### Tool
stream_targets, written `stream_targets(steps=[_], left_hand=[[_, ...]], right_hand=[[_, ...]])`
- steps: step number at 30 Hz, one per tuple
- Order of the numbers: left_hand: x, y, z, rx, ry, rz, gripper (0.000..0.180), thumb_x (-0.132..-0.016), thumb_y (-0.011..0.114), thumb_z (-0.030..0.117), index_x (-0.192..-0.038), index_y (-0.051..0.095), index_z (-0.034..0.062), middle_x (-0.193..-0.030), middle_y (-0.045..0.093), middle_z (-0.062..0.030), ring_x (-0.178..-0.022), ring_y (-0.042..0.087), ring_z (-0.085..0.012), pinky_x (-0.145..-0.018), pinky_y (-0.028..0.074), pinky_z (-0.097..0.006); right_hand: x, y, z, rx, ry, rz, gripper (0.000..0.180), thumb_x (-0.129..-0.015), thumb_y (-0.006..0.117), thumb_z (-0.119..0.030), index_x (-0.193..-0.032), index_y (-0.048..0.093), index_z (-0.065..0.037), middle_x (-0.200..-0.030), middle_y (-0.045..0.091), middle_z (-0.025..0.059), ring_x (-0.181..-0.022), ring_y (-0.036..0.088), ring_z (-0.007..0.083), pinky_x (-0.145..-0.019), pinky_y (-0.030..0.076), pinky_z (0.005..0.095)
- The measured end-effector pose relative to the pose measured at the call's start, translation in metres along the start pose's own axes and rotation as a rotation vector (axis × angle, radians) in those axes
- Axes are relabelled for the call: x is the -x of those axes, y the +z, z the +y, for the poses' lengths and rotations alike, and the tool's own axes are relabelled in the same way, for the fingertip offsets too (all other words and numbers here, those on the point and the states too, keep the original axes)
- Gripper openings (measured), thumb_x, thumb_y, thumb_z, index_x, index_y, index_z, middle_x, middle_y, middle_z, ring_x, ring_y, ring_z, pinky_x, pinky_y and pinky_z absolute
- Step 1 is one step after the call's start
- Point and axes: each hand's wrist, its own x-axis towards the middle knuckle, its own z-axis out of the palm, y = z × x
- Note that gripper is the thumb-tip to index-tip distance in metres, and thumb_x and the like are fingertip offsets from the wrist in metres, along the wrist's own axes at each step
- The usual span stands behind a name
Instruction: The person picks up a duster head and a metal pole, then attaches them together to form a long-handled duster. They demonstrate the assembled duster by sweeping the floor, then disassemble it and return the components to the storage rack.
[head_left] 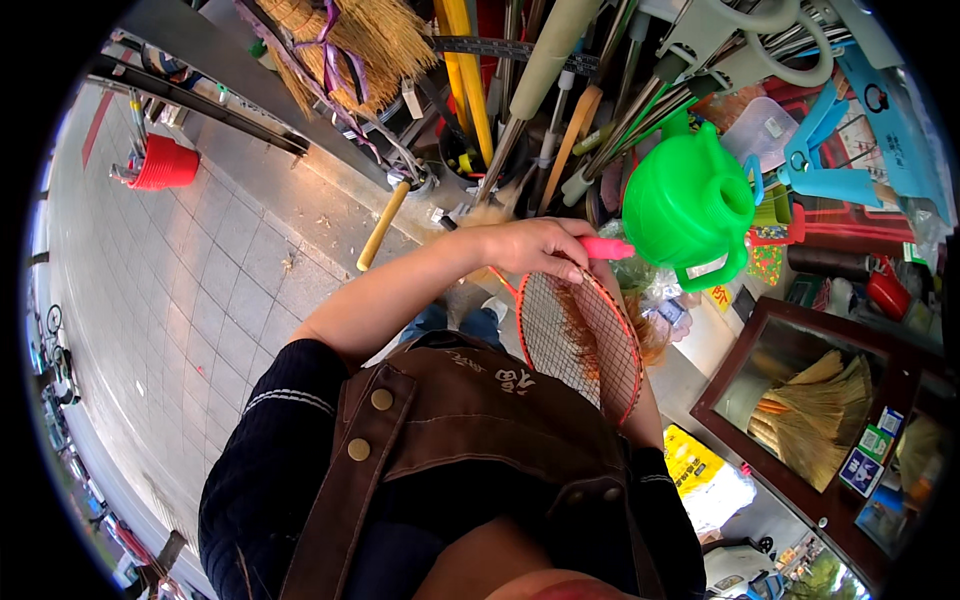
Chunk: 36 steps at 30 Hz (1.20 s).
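In front of my brown apron (pixel 470 410) is a badminton racket (pixel 560 325) with a red frame and dark strings. My left hand (pixel 535 246) is closed at the racket's upper rim, thumb against the frame. A bright pink piece (pixel 608 248), like a handle end, sticks out beside its fingers; what it belongs to is hidden. Through and beside the strings show reddish-brown bristles (pixel 652 345). My right forearm (pixel 643 408) rises behind the racket's right edge. The fingers of my right hand are mostly hidden behind the racket and the pink piece.
A green watering can (pixel 680 200) stands close on the right, beside blue plastic tools (pixel 825 170). Ahead are straw brooms (pixel 350 55) and upright poles (pixel 545 65). A wooden-framed glass cabinet (pixel 755 330) is at lower right. Red buckets (pixel 165 163) stand on the left pavement.
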Motion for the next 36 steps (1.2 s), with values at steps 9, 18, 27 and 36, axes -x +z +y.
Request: stream_targets(steps=[9,18,27,36], left_hand=[[0.008,-0.04,-0.015,-0.256,-0.033,0.516,0.018,-0.08,0.065,0.013,-0.094,0.064,0.0014,-0.099,0.051,-0.0103,-0.094,0.051,-0.0223,-0.083,0.041,-0.031],[0.073,-0.106,-0.02,-0.352,0.065,1.105,0.028,-0.084,0.051,-0.002,-0.109,0.06,0.0073,-0.1,0.047,-0.0075,-0.092,0.048,-0.0175,-0.083,0.039,-0.027],[0.103,-0.15,-0.006,-0.392,0.088,1.208,0.067,-0.079,0.05,-0.004,-0.139,0.022,0.0067,-0.111,0.043,-0.0059,-0.087,0.047,-0.014,-0.079,0.041,-0.025],[0.085,-0.161,0.011,-0.269,0.301,1.411,0.067,-0.08,0.06,0.006,-0.137,0.024,0.0054,-0.098,0.051,-0.0095,-0.085,0.051,-0.014,-0.076,0.043,-0.026]], right_hand=[[0.081,0.023,-0.021,0.04,-0.31,0.146,0.055,-0.087,0.057,-0.022,-0.13,0.036,0.006,-0.129,0.046,0.0188,-0.118,0.046,0.0244,-0.097,0.038,0.0369],[0.139,-0.008,-0.179,0.377,-0.378,0.7,0.029,-0.088,0.051,-0.016,-0.103,0.054,0.008,-0.084,0.064,0.0195,-0.07,0.065,0.0261,-0.059,0.052,0.0312],[0.235,-0.051,-0.271,0.56,-0.68,0.666,0.026,-0.083,0.058,-0.017,-0.098,0.057,0.004,-0.08,0.063,0.0168,-0.063,0.062,0.0224,-0.054,0.05,0.0288],[0.141,-0.001,-0.305,0.754,-0.568,0.638,0.029,-0.09,0.047,-0.014,-0.106,0.054,0.009,-0.086,0.064,0.0185,-0.073,0.063,0.0223,-0.065,0.051,0.0294]])
